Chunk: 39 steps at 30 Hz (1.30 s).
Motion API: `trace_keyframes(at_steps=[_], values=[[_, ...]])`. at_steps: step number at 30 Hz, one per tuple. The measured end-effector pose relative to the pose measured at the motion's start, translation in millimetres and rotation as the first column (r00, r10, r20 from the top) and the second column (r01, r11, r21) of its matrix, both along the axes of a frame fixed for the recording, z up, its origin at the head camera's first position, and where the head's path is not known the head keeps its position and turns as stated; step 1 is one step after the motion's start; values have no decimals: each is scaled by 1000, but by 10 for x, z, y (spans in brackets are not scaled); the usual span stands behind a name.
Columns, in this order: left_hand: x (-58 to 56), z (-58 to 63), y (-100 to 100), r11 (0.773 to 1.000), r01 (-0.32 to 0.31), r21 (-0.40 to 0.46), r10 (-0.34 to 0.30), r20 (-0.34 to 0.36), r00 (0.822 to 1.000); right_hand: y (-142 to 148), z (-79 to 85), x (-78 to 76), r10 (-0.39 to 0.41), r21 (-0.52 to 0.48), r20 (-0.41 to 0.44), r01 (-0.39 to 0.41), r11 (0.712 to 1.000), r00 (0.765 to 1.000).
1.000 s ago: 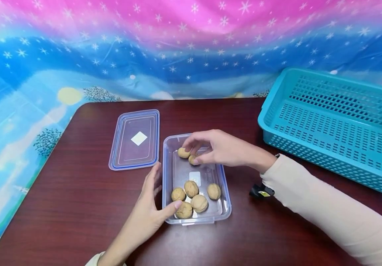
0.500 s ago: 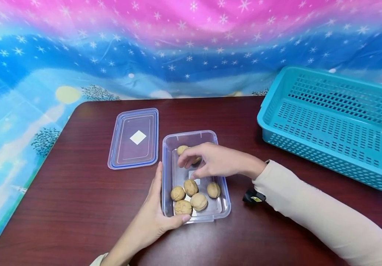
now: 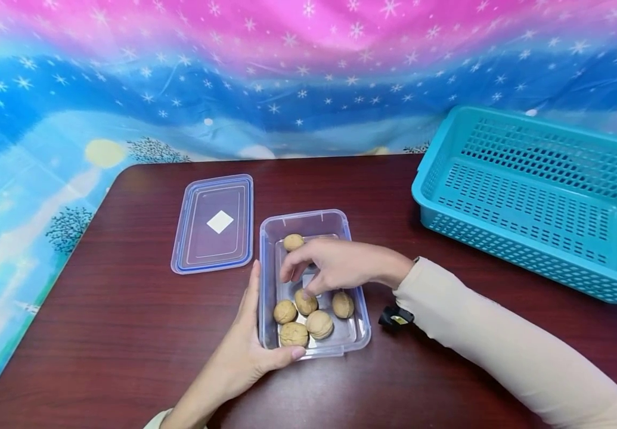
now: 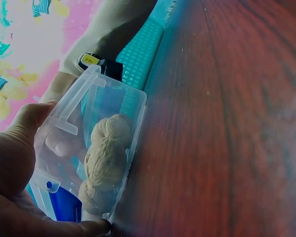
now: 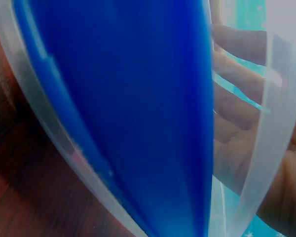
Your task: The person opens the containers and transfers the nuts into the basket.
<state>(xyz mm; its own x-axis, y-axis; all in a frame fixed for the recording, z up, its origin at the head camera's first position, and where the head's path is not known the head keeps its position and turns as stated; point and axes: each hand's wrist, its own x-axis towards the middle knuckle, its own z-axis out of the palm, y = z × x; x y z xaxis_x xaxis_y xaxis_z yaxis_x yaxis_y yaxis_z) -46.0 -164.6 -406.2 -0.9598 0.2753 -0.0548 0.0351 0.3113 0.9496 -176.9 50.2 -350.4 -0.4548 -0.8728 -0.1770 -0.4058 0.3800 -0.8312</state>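
Observation:
My left hand (image 3: 251, 342) grips a clear plastic food container (image 3: 313, 223), thumb at the near rim and fingers along its left side. My right hand (image 3: 340, 262) reaches in from the right, fingers bent and spread from the thumb. Its thumb tip is at a walnut (image 3: 306, 305), and whether they touch is unclear; the fingers are not closed round it. Several other walnuts (image 3: 320, 325) lie at the near end, and one walnut (image 3: 293, 242) at the far end. The right hand covers the area beside that one. In the left wrist view, walnuts (image 4: 106, 165) show through the wall.
A clear lid (image 3: 211, 238) with a blue seal and white label lies left of the container. At the right stands a turquoise perforated basket (image 3: 501, 244). A patterned cloth (image 3: 265, 89) hangs behind the dark wooden table (image 3: 142, 333). The right wrist view is mostly blurred blue.
My right hand has moved from the far walnuts toward the near group, leaving the far-left walnut more exposed. My left thumb has shifted down onto the near rim.

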Motion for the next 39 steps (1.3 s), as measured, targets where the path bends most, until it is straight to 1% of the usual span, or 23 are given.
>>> trace_keyframes(at_steps=[7, 13, 20, 23, 27, 31, 37, 39], values=[[8, 5, 2, 1000, -7, -3, 7, 21, 1000, -54, -54, -27, 48, 49, -57, -45, 998, 997], [8, -10, -3, 1000, -8, -8, 8, 20, 1000, -86, -62, -12, 50, 115, -88, -40, 993, 995], [9, 2, -2, 1000, -13, -17, 14, 26, 1000, -115, -68, 17, 90, 147, -180, -64, 987, 980], [6, -4, -6, 1000, -3, -18, 3, 1, 1000, -124, -73, 24, 96, 173, -204, -60, 983, 974], [0, -14, -7, 1000, 4, -29, -5, -24, 1000, -130, -73, 24, 98, 201, -212, -55, 978, 972], [5, -6, -2, 999, 1, -41, -2, -21, 1000, -125, -72, 23, 94, 205, -223, -47, 978, 970], [13, 3, -1, 998, -10, -55, 10, -9, 1000, -125, -71, 33, 70, 199, -266, -16, 980, 961], [15, 10, -2, 998, -17, -62, 18, 9, 1000, -130, -70, 38, 65, 205, -276, -7, 979, 959]])
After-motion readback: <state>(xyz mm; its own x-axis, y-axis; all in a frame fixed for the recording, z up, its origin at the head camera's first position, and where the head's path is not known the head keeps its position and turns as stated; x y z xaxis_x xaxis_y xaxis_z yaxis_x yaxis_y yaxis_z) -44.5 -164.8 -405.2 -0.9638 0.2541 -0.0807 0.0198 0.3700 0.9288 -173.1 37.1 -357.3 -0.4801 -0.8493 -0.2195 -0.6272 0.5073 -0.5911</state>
